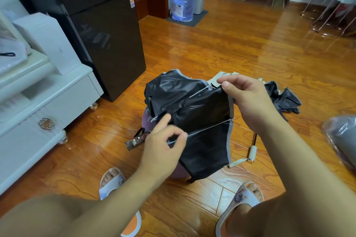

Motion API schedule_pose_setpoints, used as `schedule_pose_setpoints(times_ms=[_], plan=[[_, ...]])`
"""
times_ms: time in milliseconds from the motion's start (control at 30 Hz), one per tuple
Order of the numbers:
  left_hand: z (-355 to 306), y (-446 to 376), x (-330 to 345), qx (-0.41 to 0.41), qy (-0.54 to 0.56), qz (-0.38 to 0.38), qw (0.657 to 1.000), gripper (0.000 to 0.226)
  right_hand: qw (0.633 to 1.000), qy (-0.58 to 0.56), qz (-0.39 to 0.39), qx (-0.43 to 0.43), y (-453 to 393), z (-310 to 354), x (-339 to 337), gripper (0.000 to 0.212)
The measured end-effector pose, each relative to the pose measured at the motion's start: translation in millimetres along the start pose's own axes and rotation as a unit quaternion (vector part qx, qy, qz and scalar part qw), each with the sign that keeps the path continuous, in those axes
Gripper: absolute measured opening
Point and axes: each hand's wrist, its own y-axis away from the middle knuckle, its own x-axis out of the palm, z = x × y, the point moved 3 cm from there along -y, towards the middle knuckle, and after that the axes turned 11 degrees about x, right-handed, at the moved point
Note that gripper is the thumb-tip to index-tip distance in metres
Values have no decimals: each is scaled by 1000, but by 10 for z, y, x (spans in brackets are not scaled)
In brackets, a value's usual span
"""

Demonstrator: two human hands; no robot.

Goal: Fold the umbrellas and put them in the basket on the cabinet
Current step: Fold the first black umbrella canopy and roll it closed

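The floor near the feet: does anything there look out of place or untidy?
Yes. A second umbrella lies loose on the floor behind the right hand, its dark canopy spread and crumpled, its handle pointing toward the person. It is not yet folded. Nothing looks spilled.

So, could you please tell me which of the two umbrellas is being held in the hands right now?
The black umbrella with the grey trim, pinched by the left hand and right hand; the other black umbrella lies untouched on the floor.
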Motion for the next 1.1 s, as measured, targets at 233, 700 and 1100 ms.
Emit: schedule_pose_setpoints(times_ms=[233,700,1100], plan=[[-27,-180,-110,-79,122,-93,985,20,1000,26,2,-1,-33,-14,48,15],[-13,-276,-251,-100,82,-70,989,44,997,67,-31,-30,-43,-9,80,13],[-29,-281,-295,-45,14,-77,996,31,997,72,-2,-32,-31,8,26,12]])
